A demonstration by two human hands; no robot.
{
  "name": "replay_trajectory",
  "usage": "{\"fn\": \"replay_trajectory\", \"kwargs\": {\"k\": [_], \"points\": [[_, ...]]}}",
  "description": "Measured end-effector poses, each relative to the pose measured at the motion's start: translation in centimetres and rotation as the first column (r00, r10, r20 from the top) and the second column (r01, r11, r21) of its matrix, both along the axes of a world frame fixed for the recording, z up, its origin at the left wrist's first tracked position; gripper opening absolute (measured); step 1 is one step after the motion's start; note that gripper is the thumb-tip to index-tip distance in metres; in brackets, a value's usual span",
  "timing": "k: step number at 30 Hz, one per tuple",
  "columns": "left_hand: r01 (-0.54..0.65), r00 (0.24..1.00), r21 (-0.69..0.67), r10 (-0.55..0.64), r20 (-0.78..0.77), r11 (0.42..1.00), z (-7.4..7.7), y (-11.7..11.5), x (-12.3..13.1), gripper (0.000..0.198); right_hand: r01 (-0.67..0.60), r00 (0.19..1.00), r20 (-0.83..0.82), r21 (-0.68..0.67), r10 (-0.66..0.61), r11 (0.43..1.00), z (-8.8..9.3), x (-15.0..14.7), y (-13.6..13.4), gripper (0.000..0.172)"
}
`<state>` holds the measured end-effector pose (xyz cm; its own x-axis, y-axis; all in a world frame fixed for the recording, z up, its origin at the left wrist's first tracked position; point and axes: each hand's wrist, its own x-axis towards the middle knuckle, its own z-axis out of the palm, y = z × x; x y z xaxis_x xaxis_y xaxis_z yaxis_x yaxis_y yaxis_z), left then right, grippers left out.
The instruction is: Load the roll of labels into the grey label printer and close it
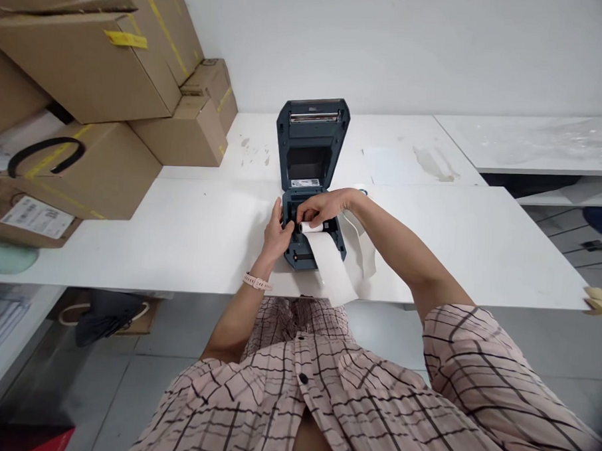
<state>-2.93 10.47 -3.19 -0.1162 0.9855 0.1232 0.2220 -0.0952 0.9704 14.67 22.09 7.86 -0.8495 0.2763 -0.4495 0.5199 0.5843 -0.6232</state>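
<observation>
A dark label printer (313,146) stands on the white table with its lid raised and tipped back. Inside its lower tray lies a small white paper roll (311,227), its loose strip (331,270) running over the printer's front and past the table edge. From above, my right hand (324,206) has its fingers closed about the roll. My left hand (277,231) grips the printer's left wall, thumb over the inner side and fingers along the outside. Part of the tray is hidden beneath my right hand.
Cardboard boxes (103,64) are stacked at the left, with a black loop handle (47,149) in front of them. A cable and a pale paper strip (367,255) lie right of the printer. A tan object (601,302) sits at the table's right corner.
</observation>
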Motion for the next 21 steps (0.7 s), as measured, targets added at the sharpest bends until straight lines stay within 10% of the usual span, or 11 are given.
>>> {"fn": "replay_trajectory", "kwargs": {"k": [5,10,16,21], "points": [[0.003,0.999,-0.051,-0.001,0.037,0.999,0.4,-0.2,0.0,0.081,-0.011,0.973,-0.232,-0.035,0.003,0.999,3.5,2.7,-2.7,0.052],[0.014,1.000,-0.067,-0.012,0.025,0.998,0.7,-0.7,-0.2,0.082,0.090,0.880,-0.453,-0.138,-0.143,0.986,6.3,13.0,-8.9,0.047],[-0.004,1.000,-0.040,0.005,0.026,0.999,1.0,-1.0,0.1,0.074,0.593,0.677,-0.471,-0.107,-0.566,0.798,1.4,24.8,-11.5,0.034],[-0.002,1.000,-0.049,0.003,0.022,0.999,0.9,-0.9,0.0,0.074,0.789,0.539,-0.360,-0.102,-0.762,0.606,-3.2,26.0,-6.6,0.050]]}}
